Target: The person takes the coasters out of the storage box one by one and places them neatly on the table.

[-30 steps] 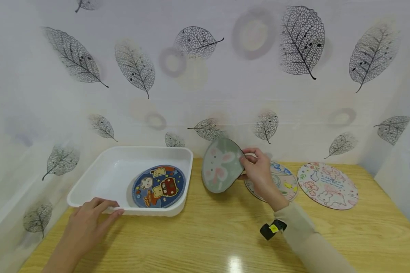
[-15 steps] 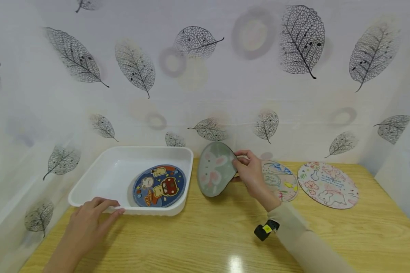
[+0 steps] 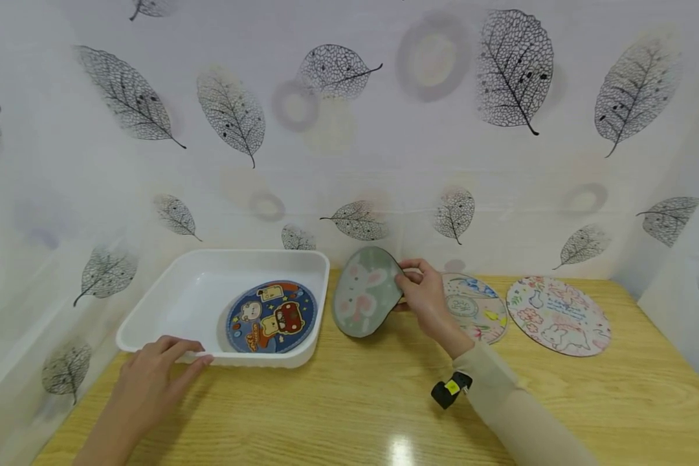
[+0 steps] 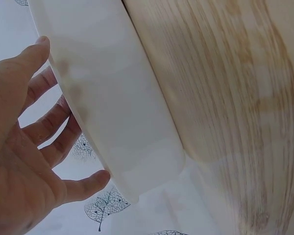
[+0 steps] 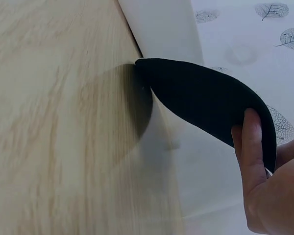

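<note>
My right hand [image 3: 424, 299] pinches the right edge of a round grey-green mouse pad [image 3: 362, 294] with a white rabbit print. The pad stands tilted and bent, just right of the white tray [image 3: 151, 304]. In the right wrist view its plain black underside [image 5: 201, 93] shows, the far edge close to the table. My left hand [image 3: 151, 382] holds the tray's near rim, thumb outside, other fingers over the edge; in the left wrist view the hand [image 4: 34, 142] lies along the tray wall [image 4: 112, 98]. Inside the tray, at its right end, lies a round blue mouse pad [image 3: 272, 317] with cartoon bears.
On the wooden table [image 3: 349, 408], a round pad with blue and yellow flowers [image 3: 477, 310] lies partly behind my right hand. Right of it is a pink-printed round pad [image 3: 559, 317]. A leaf-patterned curtain [image 3: 361, 155] closes off the back and sides.
My right hand has moved left and slightly down with the rabbit mouse pad, bringing it nearer the tray and uncovering more of the flowered pad. My left hand has stayed on the rim.
</note>
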Motion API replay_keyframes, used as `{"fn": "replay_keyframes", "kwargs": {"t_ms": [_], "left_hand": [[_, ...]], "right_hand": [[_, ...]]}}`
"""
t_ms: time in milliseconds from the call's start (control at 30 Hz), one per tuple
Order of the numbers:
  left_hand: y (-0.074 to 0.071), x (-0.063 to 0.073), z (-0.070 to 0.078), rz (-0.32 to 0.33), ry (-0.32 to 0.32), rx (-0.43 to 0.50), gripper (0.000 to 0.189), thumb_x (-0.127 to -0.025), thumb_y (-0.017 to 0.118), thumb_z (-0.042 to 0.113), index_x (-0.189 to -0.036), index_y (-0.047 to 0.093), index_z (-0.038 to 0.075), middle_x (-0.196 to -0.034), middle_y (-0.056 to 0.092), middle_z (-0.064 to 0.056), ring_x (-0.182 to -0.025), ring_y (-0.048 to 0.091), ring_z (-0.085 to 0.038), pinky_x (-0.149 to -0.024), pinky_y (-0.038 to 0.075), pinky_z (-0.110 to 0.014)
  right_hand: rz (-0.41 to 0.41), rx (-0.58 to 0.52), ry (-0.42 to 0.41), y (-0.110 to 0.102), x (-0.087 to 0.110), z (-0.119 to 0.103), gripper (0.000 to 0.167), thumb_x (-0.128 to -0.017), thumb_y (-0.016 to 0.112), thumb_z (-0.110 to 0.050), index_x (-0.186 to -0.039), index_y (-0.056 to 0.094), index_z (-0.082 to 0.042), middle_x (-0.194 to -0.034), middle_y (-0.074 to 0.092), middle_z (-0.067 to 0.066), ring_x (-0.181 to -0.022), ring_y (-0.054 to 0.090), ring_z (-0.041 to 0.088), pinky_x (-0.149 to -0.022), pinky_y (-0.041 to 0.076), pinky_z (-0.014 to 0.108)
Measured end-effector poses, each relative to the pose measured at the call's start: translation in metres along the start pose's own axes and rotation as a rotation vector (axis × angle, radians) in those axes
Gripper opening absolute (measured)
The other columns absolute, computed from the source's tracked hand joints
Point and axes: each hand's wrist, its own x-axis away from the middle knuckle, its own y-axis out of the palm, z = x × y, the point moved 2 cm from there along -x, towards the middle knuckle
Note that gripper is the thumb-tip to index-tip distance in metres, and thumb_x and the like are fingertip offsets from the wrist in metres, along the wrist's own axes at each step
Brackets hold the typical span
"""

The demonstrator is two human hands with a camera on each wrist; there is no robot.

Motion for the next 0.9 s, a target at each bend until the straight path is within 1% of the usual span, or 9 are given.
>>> {"fn": "replay_keyframes", "kwargs": {"t_ms": [133,233,300,367,467,600,700,900], "left_hand": [[-0.001,0.000,0.000,-0.019,-0.006,-0.002,0.023,-0.091,0.078,0.037,-0.104,0.076,0.018,-0.105,0.072,-0.012,-0.096,0.067,-0.043,-0.076,0.045,-0.073],[-0.001,0.001,0.000,-0.027,-0.010,-0.002,0.023,-0.091,0.078,0.037,-0.105,0.076,0.019,-0.106,0.072,-0.011,-0.097,0.068,-0.043,-0.077,0.045,-0.073],[0.000,0.001,-0.001,-0.018,-0.007,-0.004,0.023,-0.090,0.078,0.037,-0.104,0.076,0.018,-0.105,0.072,-0.011,-0.097,0.068,-0.043,-0.076,0.045,-0.073],[0.000,0.000,-0.001,-0.013,-0.007,-0.006,0.023,-0.090,0.078,0.037,-0.104,0.076,0.018,-0.105,0.072,-0.012,-0.097,0.068,-0.044,-0.076,0.045,-0.073],[0.000,0.000,-0.001,-0.007,-0.005,-0.009,0.024,-0.090,0.079,0.037,-0.104,0.076,0.018,-0.105,0.072,-0.012,-0.096,0.068,-0.044,-0.076,0.045,-0.073],[-0.001,0.001,0.000,-0.004,0.001,-0.010,0.023,-0.090,0.079,0.036,-0.104,0.076,0.018,-0.104,0.072,-0.011,-0.096,0.068,-0.043,-0.076,0.046,-0.072],[-0.001,0.000,0.000,0.008,0.011,-0.008,0.023,-0.089,0.079,0.036,-0.103,0.076,0.018,-0.104,0.072,-0.011,-0.095,0.068,-0.043,-0.075,0.046,-0.072],[0.001,0.001,-0.001,0.023,0.008,0.004,0.022,-0.088,0.080,0.034,-0.103,0.076,0.018,-0.103,0.072,-0.011,-0.095,0.068,-0.043,-0.075,0.046,-0.071]], "right_hand": [[-0.002,0.019,0.000,-0.002,-0.001,0.004,0.028,-0.103,0.056,-0.006,-0.131,0.054,-0.005,-0.105,0.070,0.011,-0.067,0.068,0.016,-0.058,0.062,0.042],[0.001,0.041,-0.009,-0.004,-0.002,0.006,0.028,-0.103,0.057,-0.006,-0.131,0.055,-0.004,-0.107,0.070,0.016,-0.065,0.068,0.016,-0.059,0.062,0.045],[0.000,0.069,-0.018,-0.005,-0.004,0.007,0.028,-0.103,0.057,-0.007,-0.131,0.055,-0.005,-0.108,0.070,0.018,-0.065,0.069,0.017,-0.061,0.062,0.050],[-0.004,0.101,-0.029,-0.006,-0.005,0.008,0.028,-0.103,0.057,-0.007,-0.131,0.056,-0.006,-0.111,0.069,0.020,-0.066,0.069,0.018,-0.064,0.062,0.055],[-0.011,0.140,-0.045,-0.009,-0.007,0.010,0.028,-0.102,0.058,-0.007,-0.130,0.056,-0.006,-0.116,0.067,0.023,-0.069,0.069,0.019,-0.065,0.061,0.057],[-0.019,0.201,-0.060,-0.012,-0.010,0.012,0.029,-0.101,0.058,-0.008,-0.130,0.057,-0.004,-0.118,0.067,0.026,-0.072,0.069,0.020,-0.064,0.062,0.055],[-0.025,0.247,-0.057,-0.014,-0.011,0.013,0.030,-0.101,0.060,-0.008,-0.130,0.058,-0.004,-0.119,0.067,0.026,-0.073,0.069,0.019,-0.064,0.063,0.052],[-0.049,0.268,-0.040,-0.017,-0.014,0.017,0.031,-0.101,0.060,-0.008,-0.131,0.057,-0.003,-0.118,0.068,0.026,-0.073,0.070,0.016,-0.064,0.063,0.048]]}}
